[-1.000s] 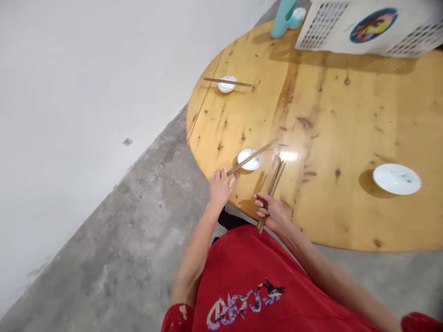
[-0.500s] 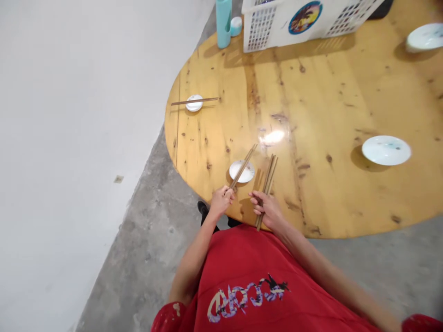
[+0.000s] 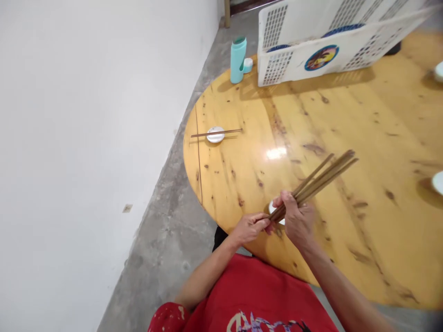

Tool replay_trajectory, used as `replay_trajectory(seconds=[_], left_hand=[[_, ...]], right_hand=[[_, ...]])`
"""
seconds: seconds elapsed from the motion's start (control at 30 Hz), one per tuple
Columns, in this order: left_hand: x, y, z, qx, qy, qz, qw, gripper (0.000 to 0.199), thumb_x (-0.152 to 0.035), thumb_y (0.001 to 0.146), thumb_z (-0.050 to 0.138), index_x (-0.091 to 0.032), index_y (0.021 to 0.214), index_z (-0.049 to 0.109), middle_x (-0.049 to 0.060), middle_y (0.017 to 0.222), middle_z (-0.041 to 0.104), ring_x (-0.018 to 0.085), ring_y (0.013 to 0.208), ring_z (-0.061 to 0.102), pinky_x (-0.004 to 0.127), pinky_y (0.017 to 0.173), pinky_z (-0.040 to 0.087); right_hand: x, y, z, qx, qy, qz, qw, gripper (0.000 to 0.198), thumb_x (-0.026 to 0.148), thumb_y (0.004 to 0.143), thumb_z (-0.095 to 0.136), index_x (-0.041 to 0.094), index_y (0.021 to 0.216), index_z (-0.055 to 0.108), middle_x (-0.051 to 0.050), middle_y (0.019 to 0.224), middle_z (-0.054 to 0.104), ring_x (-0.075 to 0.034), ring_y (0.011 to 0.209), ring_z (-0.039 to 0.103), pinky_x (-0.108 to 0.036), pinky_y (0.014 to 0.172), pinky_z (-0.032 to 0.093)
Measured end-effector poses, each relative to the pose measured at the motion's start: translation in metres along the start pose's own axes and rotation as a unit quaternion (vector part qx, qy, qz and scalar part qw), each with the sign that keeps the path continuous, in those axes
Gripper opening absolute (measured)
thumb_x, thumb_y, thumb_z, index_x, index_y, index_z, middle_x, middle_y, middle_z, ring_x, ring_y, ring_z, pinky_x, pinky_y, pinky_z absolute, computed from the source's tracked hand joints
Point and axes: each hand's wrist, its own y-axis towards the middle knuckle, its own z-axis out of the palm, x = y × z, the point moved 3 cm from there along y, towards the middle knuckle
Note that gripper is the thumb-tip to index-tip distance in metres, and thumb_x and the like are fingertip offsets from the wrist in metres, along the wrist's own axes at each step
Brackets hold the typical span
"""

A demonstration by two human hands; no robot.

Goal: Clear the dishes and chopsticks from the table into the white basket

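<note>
Over the near edge of the round wooden table [image 3: 311, 120], my right hand [image 3: 297, 220] grips a bundle of several brown chopsticks [image 3: 320, 180] that point up and to the right. My left hand [image 3: 249, 227] pinches the bundle's lower end, so both hands are on it. A small white dish [image 3: 272, 208] lies on the table just under my hands and is mostly hidden by them.
At the table's left edge, a pair of chopsticks [image 3: 231, 131] rests across another small white dish [image 3: 215, 134]. A teal bottle [image 3: 237, 60] and a white plastic basket [image 3: 328, 46] stand at the far edge. White plates [image 3: 438, 182] show at the right edge. A white wall rises on the left.
My left hand lifted its pair of chopsticks off the near dish and brought it to the bundle in my right hand. The bundle now points up and right, and the view has shifted.
</note>
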Motion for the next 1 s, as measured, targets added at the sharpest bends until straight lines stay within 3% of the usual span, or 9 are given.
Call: replay_trajectory(seconds=[0.1,0.23,0.4,0.53,0.67,0.8,0.9,1.0], left_hand=[[-0.014,0.011,-0.043,-0.009,0.073,0.040,0.996,0.027,-0.032,0.097,0.050,-0.015,0.092,0.071,0.005,0.086,0.072,0.017,0.085,0.066,0.029,0.087,0.052],[-0.038,0.030,-0.122,-0.115,0.241,0.094,0.959,0.027,-0.032,0.100,0.048,-0.019,0.110,0.069,0.008,0.112,0.073,0.020,0.107,0.067,0.032,0.099,0.051],[-0.086,0.077,-0.237,-0.249,0.453,0.081,0.853,0.029,-0.024,0.101,0.048,-0.017,0.125,0.063,0.014,0.120,0.068,0.022,0.112,0.066,0.035,0.101,0.051],[-0.126,0.127,-0.299,-0.271,0.587,0.090,0.757,0.036,-0.022,0.101,0.048,-0.017,0.135,0.058,0.016,0.134,0.063,0.027,0.130,0.056,0.041,0.113,0.043],[-0.142,0.170,-0.326,-0.225,0.672,0.078,0.701,0.040,-0.016,0.099,0.046,-0.011,0.137,0.055,0.020,0.145,0.056,0.032,0.136,0.048,0.043,0.113,0.039],[-0.136,0.195,-0.336,-0.186,0.727,0.050,0.659,0.037,-0.010,0.097,0.042,-0.009,0.131,0.057,0.021,0.139,0.059,0.034,0.131,0.050,0.043,0.108,0.038],[-0.128,0.202,-0.340,-0.166,0.747,0.024,0.643,0.033,-0.008,0.097,0.038,-0.009,0.120,0.062,0.022,0.125,0.065,0.033,0.123,0.055,0.042,0.104,0.038],[-0.119,0.196,-0.339,-0.168,0.745,0.007,0.645,0.031,-0.009,0.099,0.035,-0.011,0.111,0.064,0.021,0.115,0.067,0.031,0.115,0.059,0.041,0.099,0.041]], right_hand=[[0.011,0.005,0.046,-0.014,0.019,-0.080,0.997,0.047,0.062,0.089,0.070,0.020,0.068,0.061,-0.002,0.064,0.058,-0.015,0.062,0.058,-0.026,0.057,0.049],[0.012,0.018,0.095,-0.030,0.034,-0.131,0.990,0.036,0.057,0.094,0.066,0.021,0.091,0.066,0.001,0.068,0.056,-0.017,0.067,0.062,-0.029,0.065,0.052],[-0.023,0.035,0.119,-0.049,-0.030,-0.139,0.989,0.030,0.053,0.091,0.067,0.024,0.099,0.071,-0.002,0.077,0.065,-0.018,0.075,0.062,-0.034,0.080,0.052],[-0.059,0.033,0.124,-0.064,-0.053,-0.089,0.993,0.026,0.051,0.083,0.075,0.026,0.080,0.072,-0.005,0.079,0.068,-0.022,0.078,0.061,-0.034,0.078,0.052],[-0.072,0.026,0.123,-0.076,-0.057,-0.061,0.994,0.030,0.052,0.081,0.076,0.026,0.070,0.068,-0.005,0.076,0.064,-0.021,0.078,0.061,-0.030,0.070,0.051],[-0.069,0.023,0.117,-0.092,-0.070,-0.047,0.992,0.040,0.061,0.081,0.075,0.025,0.067,0.064,-0.005,0.069,0.060,-0.018,0.068,0.057,-0.028,0.061,0.049],[-0.065,0.023,0.116,-0.104,-0.050,0.008,0.993,0.047,0.062,0.084,0.073,0.024,0.061,0.058,-0.002,0.058,0.052,-0.015,0.054,0.048,-0.028,0.049,0.042],[-0.061,0.027,0.122,-0.097,0.034,0.088,0.991,0.051,0.061,0.084,0.076,0.023,0.060,0.051,0.000,0.054,0.045,-0.012,0.047,0.041,-0.027,0.041,0.034]])
